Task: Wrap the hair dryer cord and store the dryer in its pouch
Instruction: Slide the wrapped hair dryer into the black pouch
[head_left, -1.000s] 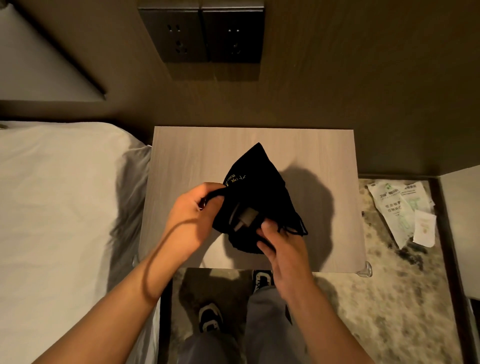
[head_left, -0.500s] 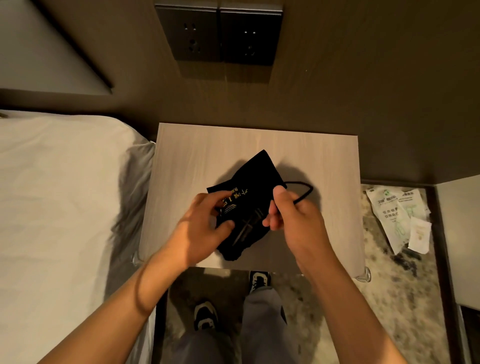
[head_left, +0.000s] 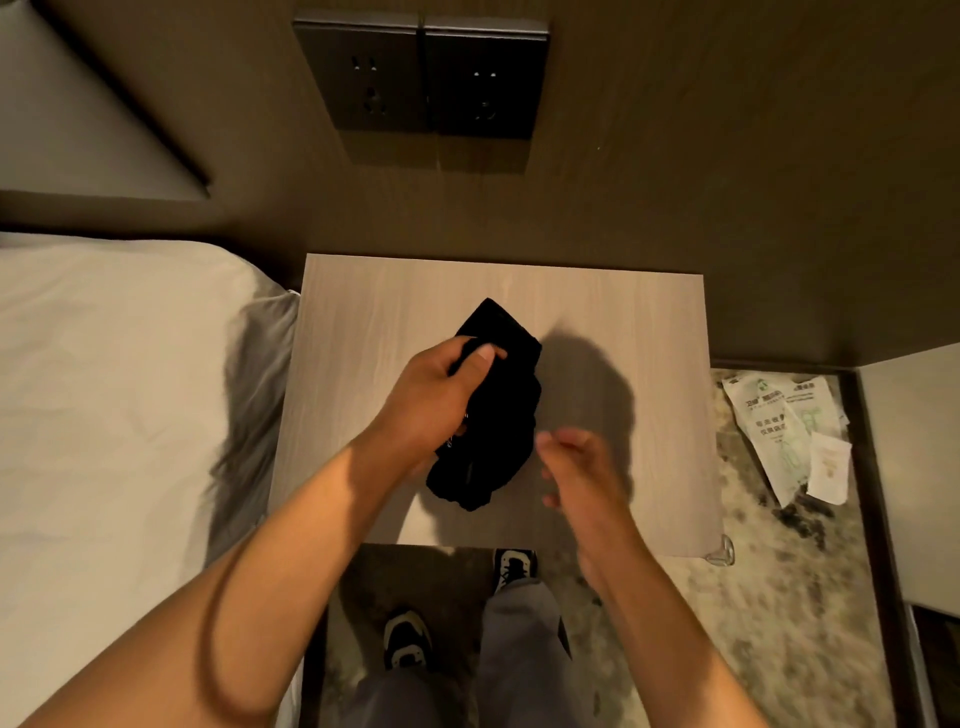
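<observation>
At the far left of the frame a bed (head_left: 104, 389) with pale sheets fills the side from the middle down, and a light slanted panel (head_left: 67, 104) sits in the upper left corner above it. Just right of the bed stands a pale wooden bedside table (head_left: 623, 322), taking up the centre of the frame, with a dark double socket plate (head_left: 421, 78) on the brown wall above it at top centre. The left hand (head_left: 436, 400) comes in from the lower left and grips the upper part of the black pouch (head_left: 498, 415), fingers curled round the cloth and the thumb laid across its top; the forearm covers the near left edge of the table. The pouch is bunched and lumpy and lies at the middle of the table, its lower end on the wood; what it holds is hidden by the cloth. Just right of the pouch, apart from it, the right hand (head_left: 582, 473) hovers over the table, blurred, fingers loose and holding nothing. Below the table, at bottom centre, are two sneakers (head_left: 408, 639) and grey trouser legs (head_left: 519, 654) on a mottled carpet (head_left: 753, 623). At the right edge, white printed packets (head_left: 784, 431) lie on that carpet beside a pale cabinet (head_left: 914, 467)
</observation>
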